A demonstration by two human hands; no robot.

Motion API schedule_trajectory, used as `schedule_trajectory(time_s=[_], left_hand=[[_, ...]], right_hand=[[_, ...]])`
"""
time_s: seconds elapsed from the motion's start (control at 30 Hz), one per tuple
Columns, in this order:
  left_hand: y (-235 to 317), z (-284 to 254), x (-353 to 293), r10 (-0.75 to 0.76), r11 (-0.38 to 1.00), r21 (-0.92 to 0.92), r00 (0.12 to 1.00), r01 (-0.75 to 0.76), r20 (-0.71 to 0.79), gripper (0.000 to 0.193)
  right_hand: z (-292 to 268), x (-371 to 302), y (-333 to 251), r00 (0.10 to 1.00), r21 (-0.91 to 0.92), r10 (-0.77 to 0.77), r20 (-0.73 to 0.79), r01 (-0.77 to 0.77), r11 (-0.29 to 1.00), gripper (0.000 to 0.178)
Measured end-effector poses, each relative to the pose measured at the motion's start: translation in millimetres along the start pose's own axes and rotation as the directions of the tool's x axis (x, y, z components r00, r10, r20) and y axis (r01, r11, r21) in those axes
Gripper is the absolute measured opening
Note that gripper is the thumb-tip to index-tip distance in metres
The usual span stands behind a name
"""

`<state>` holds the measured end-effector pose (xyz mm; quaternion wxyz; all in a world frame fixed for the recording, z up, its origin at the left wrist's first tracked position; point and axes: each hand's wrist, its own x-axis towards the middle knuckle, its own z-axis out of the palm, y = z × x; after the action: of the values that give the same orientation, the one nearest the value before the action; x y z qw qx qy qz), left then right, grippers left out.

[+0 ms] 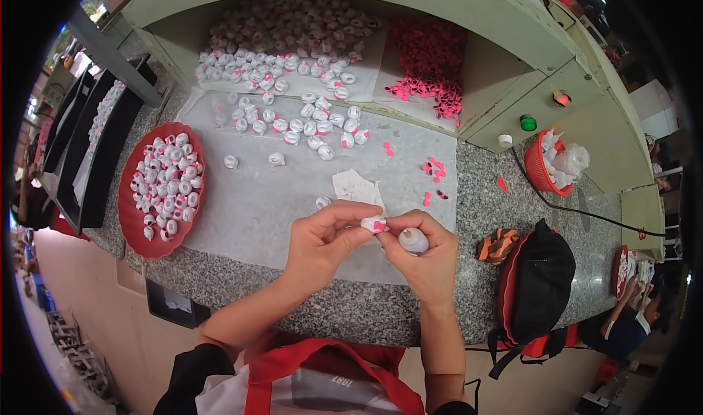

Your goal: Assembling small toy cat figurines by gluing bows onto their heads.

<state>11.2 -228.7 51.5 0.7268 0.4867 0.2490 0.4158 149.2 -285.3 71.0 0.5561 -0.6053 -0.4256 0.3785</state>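
Between its thumb and fingers my left hand (316, 245) pinches a small white figurine head (371, 225) with a pink bow on its front. Close against it, my right hand (433, 265) has a small whitish squeeze bottle (414, 241) in its grip, and its thumb and forefinger meet the figurine head. Just beyond the hands lies a creased white paper (356, 187). Several loose pink bows (435, 169) rest to the right on the sheet covering (256, 221) the worktop. Another white head (322, 203) sits partly behind my left hand.
A red scalloped tray (127, 214) at left holds many white heads. Piles of white heads (278, 64) and pink bows (428, 56) fill the shelf ahead. To the right are an orange basket (537, 167), a black cable (556, 201) and a black bag (540, 283).
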Motion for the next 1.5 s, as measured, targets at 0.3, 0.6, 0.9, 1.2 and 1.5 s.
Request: schedule_trajectory(time_s=[0.3, 0.6, 0.9, 1.2, 1.5], left_hand=[[-5.3, -11.4, 7.6, -0.423, 0.783, -0.481, 0.905, 0.395, 0.054, 0.023], [7.3, -4.6, 1.6, -0.137, 0.989, -0.040, 0.987, 0.141, 0.084, 0.024], [6.2, -0.8, 2.1, -0.075, 0.997, -0.026, 0.997, 0.075, 0.019, 0.020], [5.4, -13.9, -6.5, -0.135, 0.988, -0.077, 0.990, 0.131, -0.048, 0.021], [54.7, -140.8, -12.5, 0.713, 0.128, 0.970, 0.661, 0.206, -0.234, 0.029]], right_hand=[[-1.5, 9.3, 10.8, 0.979, -0.010, -0.202, 0.000, 0.202, 0.979, 0.015], [-3.4, 6.3, 6.0, 0.993, 0.300, -0.070, 0.091, 0.039, 0.953, 0.017], [5.5, 1.3, 5.6, 0.997, 0.381, 0.076, 0.031, -0.082, 0.921, 0.016], [22.3, 1.8, 18.8, 0.999, 0.402, -0.002, 0.036, -0.013, 0.916, 0.013], [27.6, -2.6, 18.0, 0.991, 0.230, 0.127, -0.035, -0.115, 0.966, 0.022]])
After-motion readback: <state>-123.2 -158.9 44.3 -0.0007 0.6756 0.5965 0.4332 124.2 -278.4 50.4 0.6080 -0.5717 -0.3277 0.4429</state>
